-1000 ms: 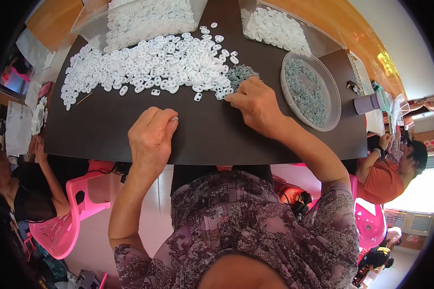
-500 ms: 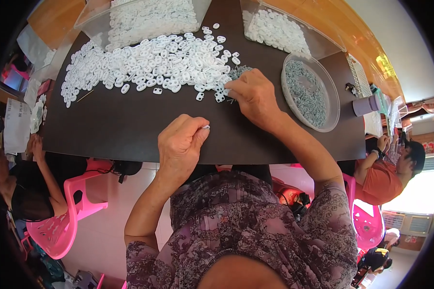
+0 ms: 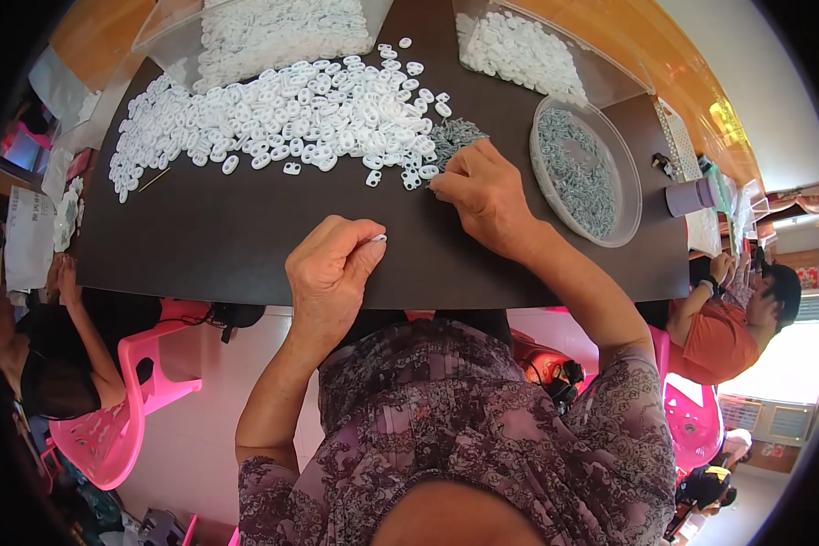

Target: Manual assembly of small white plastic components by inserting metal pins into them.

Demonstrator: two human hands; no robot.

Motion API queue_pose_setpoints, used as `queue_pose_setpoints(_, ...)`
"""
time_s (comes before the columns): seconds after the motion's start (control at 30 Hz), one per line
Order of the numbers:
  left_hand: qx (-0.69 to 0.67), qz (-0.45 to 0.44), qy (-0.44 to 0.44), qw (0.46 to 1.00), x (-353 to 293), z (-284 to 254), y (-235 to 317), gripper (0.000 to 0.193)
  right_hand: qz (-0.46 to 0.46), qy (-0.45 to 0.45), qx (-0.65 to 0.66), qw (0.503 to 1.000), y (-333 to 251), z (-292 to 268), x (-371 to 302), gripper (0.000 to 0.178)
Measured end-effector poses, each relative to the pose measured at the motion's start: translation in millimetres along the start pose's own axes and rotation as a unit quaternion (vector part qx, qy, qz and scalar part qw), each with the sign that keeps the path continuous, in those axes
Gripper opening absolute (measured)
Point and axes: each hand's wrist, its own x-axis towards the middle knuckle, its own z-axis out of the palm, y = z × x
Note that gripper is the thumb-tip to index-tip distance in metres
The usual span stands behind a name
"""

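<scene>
My left hand is closed over the near part of the dark table, its thumb and forefinger pinching a small white plastic piece, mostly hidden by the fingers. Farther right, my right hand has its fingertips pinched together at the near edge of a small heap of grey screws. Whatever those fingertips hold is hidden. Left of the screws spreads a large pile of white two-holed plastic pieces, a few lying loose at its near edge.
A round clear dish of grey screws stands right of my right arm. Two clear bins of white pieces stand at the back. A thin stick lies by the pile. People sit at both sides, near pink chairs.
My right hand has drawn back slightly toward me, uncovering more of the screw heap. My left hand has shifted a little left, still pinching the white piece.
</scene>
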Motion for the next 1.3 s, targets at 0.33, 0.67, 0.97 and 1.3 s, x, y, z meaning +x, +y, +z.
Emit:
queue_pose_setpoints(0.33, -0.024, -0.014, 0.010, 1.000, -2.3, -2.2, -0.6, 0.010, 0.015, 0.036, 0.003, 0.999, -4.9, 0.2, -3.4, 0.023)
queue_pose_setpoints(0.67, -0.047, -0.022, 0.020, 0.998, -1.3, -0.6, -4.9, 0.009, 0.003, 0.003, -0.009, 1.000, 1.2, -2.2, -1.4, 0.019)
queue_pose_setpoints(0.97, -0.047, -0.043, 0.008, 0.998, -4.0, -4.2, -1.8, 0.010, 0.005, 0.034, -0.023, 0.999, -2.9, -2.2, -0.9, 0.020)
queue_pose_setpoints(1.3, -0.063, -0.041, 0.016, 0.997, -3.1, -2.4, -5.5, 0.012, 0.028, 0.046, -0.002, 0.999, -2.5, -1.9, -2.3, 0.021)
